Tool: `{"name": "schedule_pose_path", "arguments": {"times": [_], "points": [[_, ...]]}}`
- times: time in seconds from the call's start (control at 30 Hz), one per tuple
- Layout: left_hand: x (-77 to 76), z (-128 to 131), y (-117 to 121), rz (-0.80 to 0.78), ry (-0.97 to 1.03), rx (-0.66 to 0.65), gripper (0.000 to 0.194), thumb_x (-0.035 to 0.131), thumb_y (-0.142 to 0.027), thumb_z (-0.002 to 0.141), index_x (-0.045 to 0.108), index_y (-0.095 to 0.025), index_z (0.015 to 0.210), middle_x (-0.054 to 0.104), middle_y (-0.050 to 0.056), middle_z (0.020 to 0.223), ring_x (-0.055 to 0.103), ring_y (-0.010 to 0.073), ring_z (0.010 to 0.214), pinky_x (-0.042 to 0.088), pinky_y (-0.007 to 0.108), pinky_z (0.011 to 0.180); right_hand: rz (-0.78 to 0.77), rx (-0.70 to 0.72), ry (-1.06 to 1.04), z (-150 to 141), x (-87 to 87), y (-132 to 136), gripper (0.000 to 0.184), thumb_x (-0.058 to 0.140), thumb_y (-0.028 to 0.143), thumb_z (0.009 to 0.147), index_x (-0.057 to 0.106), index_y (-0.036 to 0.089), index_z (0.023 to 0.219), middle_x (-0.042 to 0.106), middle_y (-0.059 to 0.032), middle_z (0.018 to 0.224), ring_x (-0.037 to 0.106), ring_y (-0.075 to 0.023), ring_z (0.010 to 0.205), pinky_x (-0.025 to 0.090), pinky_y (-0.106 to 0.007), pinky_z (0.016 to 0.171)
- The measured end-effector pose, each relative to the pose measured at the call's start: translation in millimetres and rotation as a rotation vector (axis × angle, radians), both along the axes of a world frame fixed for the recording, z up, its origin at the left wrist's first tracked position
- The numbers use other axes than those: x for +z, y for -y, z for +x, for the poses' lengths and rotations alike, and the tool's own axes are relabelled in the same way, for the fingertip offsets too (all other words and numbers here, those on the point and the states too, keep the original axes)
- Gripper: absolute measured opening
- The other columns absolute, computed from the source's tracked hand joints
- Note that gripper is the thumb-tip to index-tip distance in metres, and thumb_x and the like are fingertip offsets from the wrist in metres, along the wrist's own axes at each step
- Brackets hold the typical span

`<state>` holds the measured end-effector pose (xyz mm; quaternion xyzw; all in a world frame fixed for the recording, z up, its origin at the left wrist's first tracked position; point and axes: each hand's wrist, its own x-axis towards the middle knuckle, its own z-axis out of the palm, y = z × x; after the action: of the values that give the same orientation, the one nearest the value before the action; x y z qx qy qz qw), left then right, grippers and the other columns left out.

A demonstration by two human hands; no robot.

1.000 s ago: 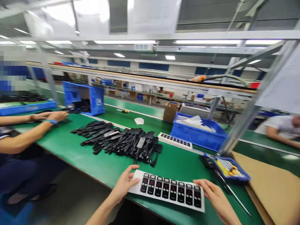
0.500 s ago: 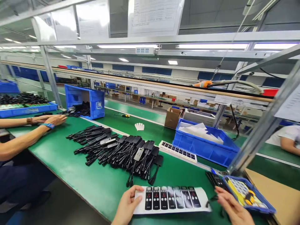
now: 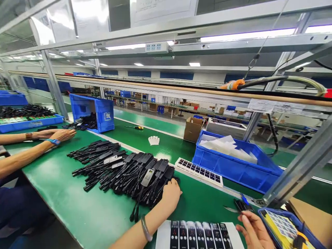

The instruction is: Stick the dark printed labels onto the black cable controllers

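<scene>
My left hand [image 3: 172, 192] reaches over the right end of a pile of black cabled modules [image 3: 124, 169]. Its fingers curl onto the end module, and the fingertips are partly hidden. My right hand [image 3: 252, 226], near the lower right, pinches slim pointed tweezers [image 3: 230, 209] whose tip points left. Between the hands, close to me, lies a white sheet of black labels [image 3: 199, 235] with red and white marks. A grey module [image 3: 148, 177] rests on top of the pile.
A strip of small labels [image 3: 199, 171] lies behind the pile, before a blue bin [image 3: 233, 166] of white sheets. A blue tray [image 3: 282, 228] with yellow sheets stands at right. A co-worker's hands [image 3: 61, 135] work at left near a tipped blue crate [image 3: 105, 116].
My left hand has let go of the label sheet and moved up to the module pile. The sheet now lies lower in view. My right hand still holds the tweezers, raised slightly.
</scene>
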<state>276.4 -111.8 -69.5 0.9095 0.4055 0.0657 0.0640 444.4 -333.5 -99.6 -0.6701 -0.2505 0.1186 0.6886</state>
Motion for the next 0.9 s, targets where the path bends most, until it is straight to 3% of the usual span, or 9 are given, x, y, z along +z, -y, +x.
{"name": "schedule_pose_path", "arguments": {"times": [0.1,0.17,0.37,0.4,0.47,0.57,0.63,0.73,0.9], "points": [[-11.3,10.4,-5.1,0.004,0.006,-0.043,0.037,0.057,-0.016,0.083,0.056,-0.011,0.120,0.058,0.021,0.106,0.059,0.0315,0.097,0.049,0.037,0.073,-0.017,0.029,-0.017,-20.5,8.5,-5.1,0.038,0.063,0.055,0.076,0.055,0.025,0.099,0.059,-0.0008,0.087,0.061,-0.0175,0.067,0.054,-0.030,0.062],[-10.2,7.2,-3.8,-0.007,0.019,-0.089,0.038,0.056,-0.014,0.083,0.057,-0.014,0.121,0.061,0.017,0.097,0.060,0.0292,0.093,0.048,0.036,0.073,-0.022,0.072,-0.015,-34.3,15.8,-10.1,0.036,0.063,0.053,0.078,0.055,0.024,0.098,0.057,0.0005,0.082,0.058,-0.0154,0.064,0.051,-0.027,0.061],[27.6,-10.7,11.6,-0.017,0.225,-0.155,0.046,0.042,-0.027,0.090,0.040,-0.016,0.135,0.055,0.012,0.106,0.061,0.0206,0.080,0.047,0.033,0.071,0.003,0.176,0.037,-53.8,36.8,-27.5,0.028,0.058,0.049,0.083,0.054,0.023,0.094,0.051,0.0012,0.081,0.053,-0.0121,0.061,0.045,-0.024,0.058],[32.1,-12.1,17.7,-0.091,0.325,-0.185,0.043,0.044,-0.031,0.089,0.044,-0.017,0.130,0.055,0.009,0.102,0.059,0.0180,0.076,0.047,0.031,0.069,0.032,0.166,0.054,-52.8,39.1,-28.1,0.028,0.059,0.048,0.083,0.053,0.023,0.095,0.051,0.0006,0.083,0.053,-0.0122,0.062,0.045,-0.024,0.059],[33.4,-12.5,33.4,-0.440,0.581,-0.260,0.033,0.053,-0.037,0.082,0.054,-0.018,0.109,0.054,0.002,0.085,0.055,0.0135,0.066,0.045,0.026,0.061,0.100,0.139,0.062,-48.6,41.0,-27.3,0.026,0.060,0.046,0.083,0.053,0.023,0.095,0.051,-0.0006,0.089,0.053,-0.0130,0.066,0.046,-0.025,0.061],[17.3,-8.4,61.6,-1.209,0.834,-0.258,0.037,0.062,-0.045,0.075,0.047,-0.018,0.094,0.050,-0.004,0.067,0.043,0.0067,0.047,0.039,0.020,0.046,0.174,0.126,-0.033,-41.7,38.0,-23.4,0.024,0.061,0.044,0.083,0.052,0.025,0.095,0.053,-0.0002,0.089,0.053,-0.0135,0.067,0.045,-0.025,0.062],[2.2,-5.6,78.0,-1.504,0.925,-0.182,0.048,0.070,-0.048,0.069,0.043,-0.018,0.096,0.056,-0.003,0.070,0.044,0.0047,0.045,0.039,0.018,0.044,0.182,0.133,-0.101,-39.1,34.1,-21.0,0.024,0.062,0.044,0.082,0.053,0.026,0.095,0.054,0.0009,0.082,0.051,-0.0133,0.065,0.045,-0.025,0.060],[-12.2,-5.8,92.6,-1.704,0.965,-0.113,0.058,0.076,-0.047,0.065,0.043,-0.017,0.102,0.064,0.003,0.082,0.056,0.0068,0.054,0.047,0.019,0.052,0.127,0.136,-0.121,-39.5,30.3,-19.3,0.024,0.063,0.045,0.082,0.054,0.024,0.091,0.051,0.0024,0.072,0.049,-0.0122,0.059,0.043,-0.023,0.057],[-10.4,-13.5,94.2,-1.826,0.894,-0.126,0.056,0.077,-0.031,0.065,0.047,-0.017,0.111,0.066,0.006,0.092,0.068,0.0153,0.073,0.053,0.026,0.069,-0.057,0.147,-0.042,-47.7,32.2,-21.6,0.027,0.064,0.046,0.080,0.059,0.020,0.083,0.051,0.0023,0.067,0.044,-0.0093,0.050,0.039,-0.021,0.048]]}}
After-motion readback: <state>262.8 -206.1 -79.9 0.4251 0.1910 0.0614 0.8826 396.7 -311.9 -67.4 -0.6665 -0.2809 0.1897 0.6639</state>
